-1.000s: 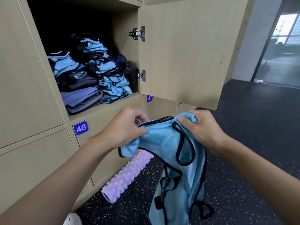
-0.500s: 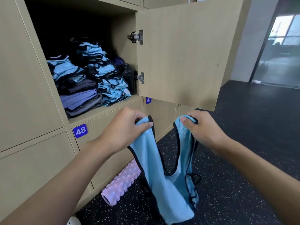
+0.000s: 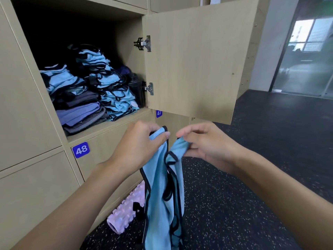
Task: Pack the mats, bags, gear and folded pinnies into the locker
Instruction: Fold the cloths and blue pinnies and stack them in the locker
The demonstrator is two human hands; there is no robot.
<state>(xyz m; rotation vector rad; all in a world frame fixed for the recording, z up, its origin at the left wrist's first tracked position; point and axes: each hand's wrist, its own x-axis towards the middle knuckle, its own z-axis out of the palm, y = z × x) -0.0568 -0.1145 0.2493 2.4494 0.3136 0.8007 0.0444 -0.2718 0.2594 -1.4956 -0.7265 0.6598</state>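
Blue pinny, unfolded, hanging just in front of the locker and below its open shelf. Long axis vertical: shoulder straps up, hem down toward the floor at the locker's foot. One strap pinched in the left hand, thumb pressed over the cloth. Other strap pinched lightly in the right hand, lower fingers curled on the fabric, forefinger lifted free. Likely to slip from that light right-side pinch, or to twist and fold crooked. Later, liable to topple the leaning stack of folded pinnies inside the locker if shoved on top carelessly.
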